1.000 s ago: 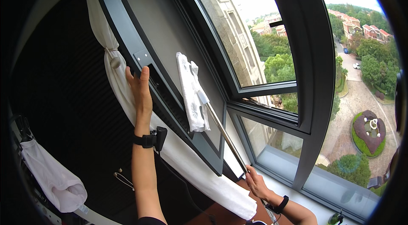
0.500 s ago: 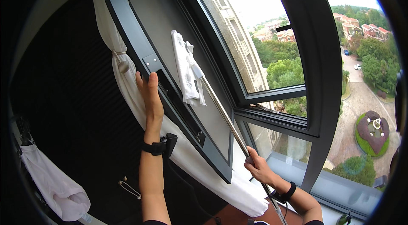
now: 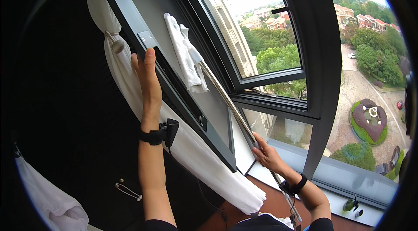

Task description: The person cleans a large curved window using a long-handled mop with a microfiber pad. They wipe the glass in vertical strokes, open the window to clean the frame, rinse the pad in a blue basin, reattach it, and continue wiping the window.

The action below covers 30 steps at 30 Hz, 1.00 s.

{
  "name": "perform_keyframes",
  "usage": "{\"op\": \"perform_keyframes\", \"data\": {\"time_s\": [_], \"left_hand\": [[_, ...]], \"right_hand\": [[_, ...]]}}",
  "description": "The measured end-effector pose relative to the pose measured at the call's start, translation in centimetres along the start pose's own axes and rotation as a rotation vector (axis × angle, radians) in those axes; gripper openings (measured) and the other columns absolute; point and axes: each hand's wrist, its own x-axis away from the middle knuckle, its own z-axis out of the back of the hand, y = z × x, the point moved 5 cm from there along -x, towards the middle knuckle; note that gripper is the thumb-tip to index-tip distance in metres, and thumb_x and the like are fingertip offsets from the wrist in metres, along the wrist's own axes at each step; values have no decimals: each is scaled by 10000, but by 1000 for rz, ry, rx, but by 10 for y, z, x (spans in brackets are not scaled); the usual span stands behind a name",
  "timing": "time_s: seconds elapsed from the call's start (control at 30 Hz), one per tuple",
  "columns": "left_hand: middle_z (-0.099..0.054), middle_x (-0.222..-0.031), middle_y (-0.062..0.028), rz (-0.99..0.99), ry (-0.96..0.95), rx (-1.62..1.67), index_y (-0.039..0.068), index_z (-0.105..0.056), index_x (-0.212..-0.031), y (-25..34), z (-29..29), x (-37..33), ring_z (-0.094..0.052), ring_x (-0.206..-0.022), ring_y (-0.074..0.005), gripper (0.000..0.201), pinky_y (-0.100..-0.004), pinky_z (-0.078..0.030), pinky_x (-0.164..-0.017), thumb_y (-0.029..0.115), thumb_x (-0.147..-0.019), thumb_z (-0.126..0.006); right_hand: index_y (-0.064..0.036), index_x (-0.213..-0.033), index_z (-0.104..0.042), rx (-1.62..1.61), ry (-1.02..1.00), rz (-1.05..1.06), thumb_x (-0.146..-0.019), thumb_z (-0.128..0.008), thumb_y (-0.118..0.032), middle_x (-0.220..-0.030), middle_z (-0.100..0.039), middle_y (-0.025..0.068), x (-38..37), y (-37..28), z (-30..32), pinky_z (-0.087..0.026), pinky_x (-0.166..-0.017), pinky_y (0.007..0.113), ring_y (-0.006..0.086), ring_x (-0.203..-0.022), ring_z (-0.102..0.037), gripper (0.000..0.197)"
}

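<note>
My left hand (image 3: 148, 78) is raised against the edge of a dark grey window sash (image 3: 126, 11), which stands swung inward. Its thumb lies on the frame and its fingers go round the far side, partly hidden. In my right hand (image 3: 269, 157) is the metal pole (image 3: 223, 93) of a flat-headed cleaning tool, gripped at a grey collar. A white cloth (image 3: 185, 56) covers the head at the pole's upper end and rests along the sash's grey pane. Below my right hand the pole's lower part slants down past my wrist.
A white curtain (image 3: 233, 191), tied higher up, hangs behind the sash. To the right, a fixed dark window frame (image 3: 328, 56) looks out on trees and a driveway. A green spray bottle (image 3: 349, 205) stands on the sill. A white garment (image 3: 50, 200) hangs at lower left.
My view has shifted, so the whole scene sits higher and further left. The cloth-covered head has moved slightly down the pane. Both hands keep their holds.
</note>
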Motion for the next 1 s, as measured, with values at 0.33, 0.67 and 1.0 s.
{"op": "perform_keyframes", "data": {"time_s": [0.33, 0.67, 1.0], "left_hand": [[-12, -1586, -350, -59, 26, -31, 14, -212, -1556, 0, 2, -6, 76, -1498, -443, 1007, -577, -24, -1181, 745, -895, -422], [60, -1587, -345, -47, 16, -95, 9, -102, -1573, 6, 5, -4, 39, -1497, -469, 1070, -595, -109, -1172, 766, -880, -406], [-2, -1594, -331, -68, 44, -68, -16, -132, -1558, -2, 6, -7, 24, -1507, -427, 956, -501, -68, -1201, 658, -943, -417]], "right_hand": [[-53, -1481, -329, -127, 28, 232, -986, -555, -57, -773, -574, 35, 44, 10, 10, -496, -608, 282, 118, -634, -552, 544], [-124, -1496, -390, 281, 331, 252, -1022, -547, -195, -745, -568, 117, 75, 35, 12, -481, -629, 302, 166, -610, -522, 504], [-16, -1242, -538, 311, 325, 360, -957, -545, -76, -931, -648, 236, 88, 55, 17, -525, -673, 449, 447, -791, -641, 291]]}}
